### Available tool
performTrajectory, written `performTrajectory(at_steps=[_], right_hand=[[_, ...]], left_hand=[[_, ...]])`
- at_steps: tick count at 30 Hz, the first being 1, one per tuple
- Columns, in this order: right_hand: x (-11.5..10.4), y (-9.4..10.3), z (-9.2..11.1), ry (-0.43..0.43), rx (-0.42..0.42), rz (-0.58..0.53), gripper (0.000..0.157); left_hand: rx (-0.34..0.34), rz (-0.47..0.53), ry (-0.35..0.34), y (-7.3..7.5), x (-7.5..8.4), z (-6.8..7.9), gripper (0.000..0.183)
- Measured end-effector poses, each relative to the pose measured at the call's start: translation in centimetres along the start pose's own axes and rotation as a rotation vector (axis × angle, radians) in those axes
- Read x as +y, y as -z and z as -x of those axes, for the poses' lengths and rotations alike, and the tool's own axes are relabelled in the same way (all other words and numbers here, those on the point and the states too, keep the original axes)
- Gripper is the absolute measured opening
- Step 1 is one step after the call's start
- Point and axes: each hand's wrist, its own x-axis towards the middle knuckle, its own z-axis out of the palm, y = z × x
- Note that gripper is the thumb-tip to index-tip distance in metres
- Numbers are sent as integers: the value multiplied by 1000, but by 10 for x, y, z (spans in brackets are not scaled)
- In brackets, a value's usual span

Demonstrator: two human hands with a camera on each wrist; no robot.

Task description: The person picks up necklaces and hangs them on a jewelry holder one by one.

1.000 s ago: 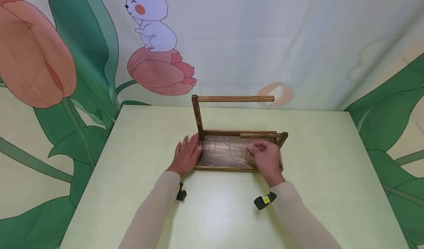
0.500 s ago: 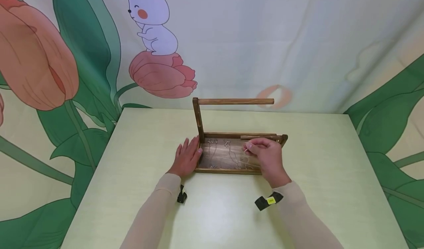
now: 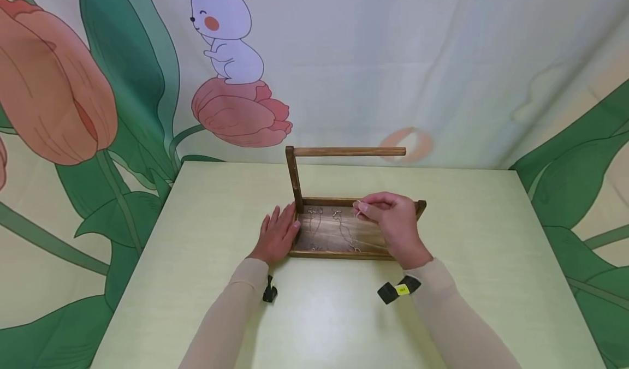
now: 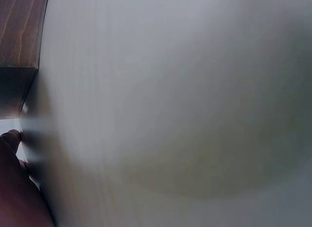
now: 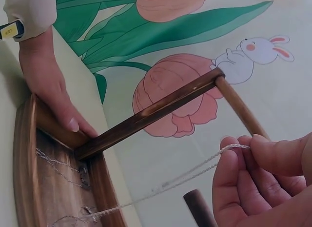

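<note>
A brown wooden jewelry stand [image 3: 339, 255] with a tray base stands on the table. Its tall left post [image 3: 294, 178] carries a long bar [image 3: 349, 151]. My right hand [image 3: 399, 224] is above the tray's right half, pinching a thin silver necklace [image 5: 192, 172] between thumb and fingers. In the right wrist view its strands run down toward the tray. More fine chains [image 3: 314, 227] lie inside at the left. Fingers straight, my left hand [image 3: 276, 233] rests against the tray's left end. The left wrist view catches only a tray corner [image 4: 19, 31] and part of that hand.
A shorter, lower bar [image 5: 199, 207] on the stand's right side is mostly hidden behind my right hand in the head view. The pale table [image 3: 236, 189] extends around the stand. Behind it hangs a printed cloth [image 3: 344, 85] with a rabbit and tulips.
My right hand has risen and its fingertips have shifted left and away from me, drawing the pinched necklace up from the tray. The left hand keeps its place against the stand.
</note>
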Motion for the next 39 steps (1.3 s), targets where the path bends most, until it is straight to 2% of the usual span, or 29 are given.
performTrajectory(at_steps=[10,16,22,28,33,39], right_hand=[[-22,-11,-8,26,-42,-15,20],[-37,-15,-11,74,-51,-35,18],[-48,-16,-17,128,-68,-117,15],[-56,-15,-25,155,-62,-204,23],[-60,-10,-31,197,-61,-211,10],[-63,-6,-34,216,-63,-233,14]], left_hand=[[-4,4,8,-1,-3,1,65],[-8,8,10,0,-3,2,65],[-2,9,10,0,-2,3,65],[5,6,6,-2,-3,2,64],[7,2,5,-1,-2,2,65],[19,7,3,-1,-2,1,65]])
